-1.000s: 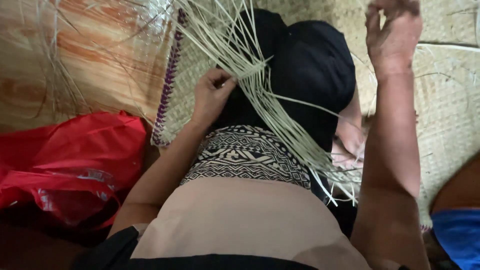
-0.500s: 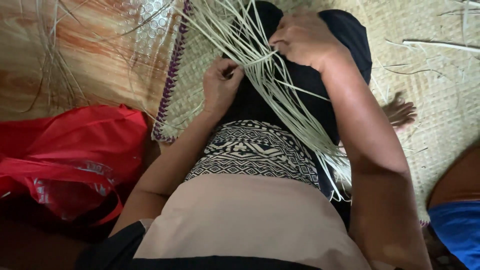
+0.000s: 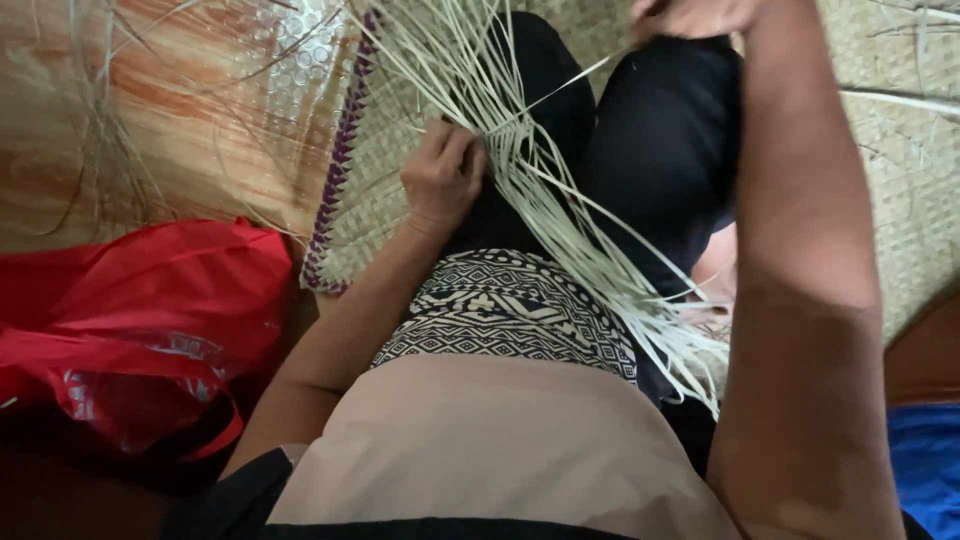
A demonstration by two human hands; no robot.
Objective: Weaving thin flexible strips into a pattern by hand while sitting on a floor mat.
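Observation:
A bundle of pale, thin reed strips fans across my lap, over my black trousers. My left hand pinches the strips where they cross into a small woven patch. At the top edge my right hand is raised and mostly cut off; a single strip runs up toward it from the patch. Whether its fingers grip that strip cannot be made out. A black-and-white patterned cloth lies over my waist.
I sit on a woven straw mat with a purple-patterned edge. A red plastic bag lies on the left on the orange-brown floor. A blue object sits at the lower right. Loose strips lie scattered about.
My right hand has lifted from the woven patch up and to the right, toward the top edge, with one strip stretched toward it. My left hand stays on the patch.

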